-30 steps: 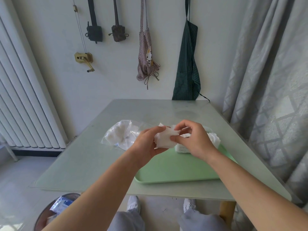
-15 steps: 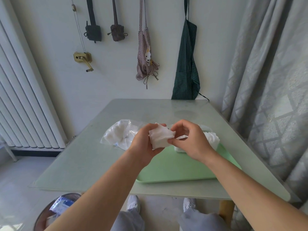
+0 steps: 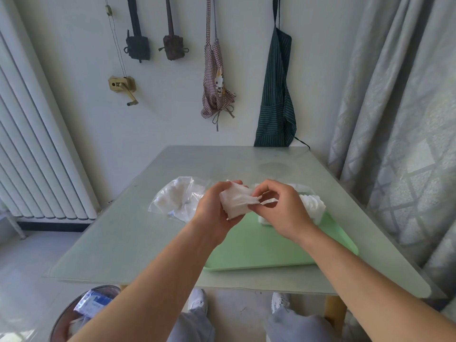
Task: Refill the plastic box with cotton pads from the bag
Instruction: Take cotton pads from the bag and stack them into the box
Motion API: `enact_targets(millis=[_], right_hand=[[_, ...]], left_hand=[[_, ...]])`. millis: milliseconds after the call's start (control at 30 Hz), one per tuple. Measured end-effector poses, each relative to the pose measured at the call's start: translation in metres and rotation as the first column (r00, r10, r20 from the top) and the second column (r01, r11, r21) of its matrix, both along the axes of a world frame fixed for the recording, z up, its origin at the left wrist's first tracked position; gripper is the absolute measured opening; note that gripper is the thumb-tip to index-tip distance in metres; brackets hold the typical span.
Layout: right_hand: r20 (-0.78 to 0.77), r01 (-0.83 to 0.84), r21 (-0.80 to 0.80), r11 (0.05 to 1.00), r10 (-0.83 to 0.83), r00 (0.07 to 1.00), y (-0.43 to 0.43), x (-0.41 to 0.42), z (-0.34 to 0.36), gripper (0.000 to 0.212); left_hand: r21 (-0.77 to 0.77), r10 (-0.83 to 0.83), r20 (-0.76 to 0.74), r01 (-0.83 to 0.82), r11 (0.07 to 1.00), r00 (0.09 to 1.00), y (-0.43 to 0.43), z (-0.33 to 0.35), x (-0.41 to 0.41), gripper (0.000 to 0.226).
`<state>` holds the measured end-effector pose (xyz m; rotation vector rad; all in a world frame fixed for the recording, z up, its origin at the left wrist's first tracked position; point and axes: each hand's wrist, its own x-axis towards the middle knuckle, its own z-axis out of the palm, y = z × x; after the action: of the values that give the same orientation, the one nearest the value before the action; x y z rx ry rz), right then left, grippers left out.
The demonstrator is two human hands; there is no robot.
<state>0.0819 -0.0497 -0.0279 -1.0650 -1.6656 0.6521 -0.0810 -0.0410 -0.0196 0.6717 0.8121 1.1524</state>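
My left hand (image 3: 214, 211) grips a thick stack of white square cotton pads (image 3: 237, 202) above the near edge of the green tray (image 3: 259, 253). My right hand (image 3: 283, 211) pinches the stack's right edge with thumb and fingertips. Behind my right hand stands the plastic box (image 3: 311, 203), mostly hidden, with white pads fanned out at its top. The clear plastic bag (image 3: 177, 198) of cotton pads lies crumpled on the table to the left of my hands.
The grey-green table (image 3: 138, 240) stands against a white wall with aprons (image 3: 276, 95) hanging on it. A curtain (image 3: 399, 119) hangs close on the right, a radiator (image 3: 32, 149) on the left. A bin (image 3: 84, 314) sits on the floor at lower left.
Both hands lifted the stack slightly and turned it, so its layered edge now faces the right hand, whose fingers have shifted to pinch that edge.
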Motion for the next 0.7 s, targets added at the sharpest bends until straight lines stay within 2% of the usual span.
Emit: enact_targets(millis=[133, 233, 300, 433, 633, 700], right_hand=[[0.003, 0.003, -0.004, 1.0, -0.003, 1.0, 0.0012, 0.0017, -0.001, 0.016], [0.022, 0.031, 0.011, 0.999, -0.032, 0.999, 0.003, 0.0026, -0.0027, 0.02], [0.014, 0.061, 0.016, 0.998, -0.061, 0.998, 0.0045, 0.004, -0.0043, 0.024], [-0.017, 0.063, -0.024, 0.998, -0.064, 0.998, 0.0042, 0.0059, -0.0059, 0.041], [0.013, 0.058, -0.069, 0.996, -0.057, 0.998, 0.0031, 0.0069, -0.0025, 0.025], [0.005, 0.033, -0.09, 0.995, -0.033, 0.999, 0.0023, 0.0094, -0.0021, 0.024]], left_hand=[[0.001, -0.039, 0.011, 0.039, 0.999, 0.999, -0.0009, 0.0023, 0.0009, 0.024], [-0.039, -0.041, 0.039, 0.043, 0.998, 0.998, -0.0033, 0.0018, 0.0014, 0.04], [-0.063, -0.034, 0.049, 0.037, 0.997, 0.998, -0.0026, 0.0001, 0.0008, 0.045], [-0.08, -0.055, 0.059, 0.059, 0.995, 0.997, -0.0054, 0.0009, 0.0022, 0.042], [-0.008, -0.166, 0.1, 0.167, 0.986, 0.981, -0.005, -0.0012, 0.001, 0.045], [0.01, -0.218, 0.07, 0.217, 0.976, 0.974, -0.002, -0.0044, -0.0015, 0.048]])
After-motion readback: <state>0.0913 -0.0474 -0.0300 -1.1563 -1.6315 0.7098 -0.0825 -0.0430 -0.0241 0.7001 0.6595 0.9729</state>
